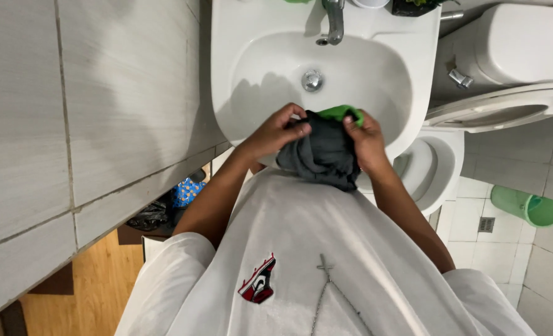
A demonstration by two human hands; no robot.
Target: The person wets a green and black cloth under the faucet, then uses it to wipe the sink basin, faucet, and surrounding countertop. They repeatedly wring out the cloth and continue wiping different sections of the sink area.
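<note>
Both hands, left hand [275, 134] and right hand [367, 140], have fingers clenched on a dark grey cloth [323, 155] with green trim, bunched over the near rim of the white sink [239, 37]; basin looks dry, tap [334, 22] not running, so washing judged not yet begun

You face a white basin [239, 37] with chrome tap [334, 22], grey tiled wall [90, 112] on your left, white toilet [513, 68] right, pale floor tiles [550, 261], green bucket [528, 206] tipped over.
</note>
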